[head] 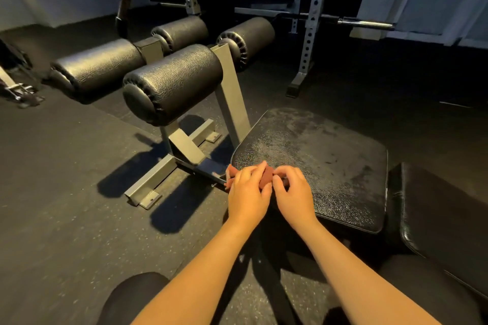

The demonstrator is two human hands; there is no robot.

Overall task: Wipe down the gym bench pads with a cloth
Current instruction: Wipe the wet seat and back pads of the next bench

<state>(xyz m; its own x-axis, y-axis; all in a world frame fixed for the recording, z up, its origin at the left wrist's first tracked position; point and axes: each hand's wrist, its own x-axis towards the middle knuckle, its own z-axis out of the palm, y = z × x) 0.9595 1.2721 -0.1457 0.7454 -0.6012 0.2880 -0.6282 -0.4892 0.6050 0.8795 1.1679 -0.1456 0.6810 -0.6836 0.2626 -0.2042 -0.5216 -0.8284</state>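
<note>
A black seat pad (317, 163) lies in front of me, its top dull and streaked. Both hands hold a small reddish-brown cloth (267, 178) at the pad's near left corner. My left hand (248, 192) grips the cloth, with one end sticking out past the fingers on the left. My right hand (293, 192) pinches the cloth's right side with curled fingers. To the right sits a second black pad (443, 221). Several black roller pads (171, 82) stand on the grey frame beyond.
The grey steel frame (169, 169) of the bench runs across the dark rubber floor on the left. A power rack upright (309, 34) and a barbell (367, 24) stand at the back. My knees (132, 295) show at the bottom.
</note>
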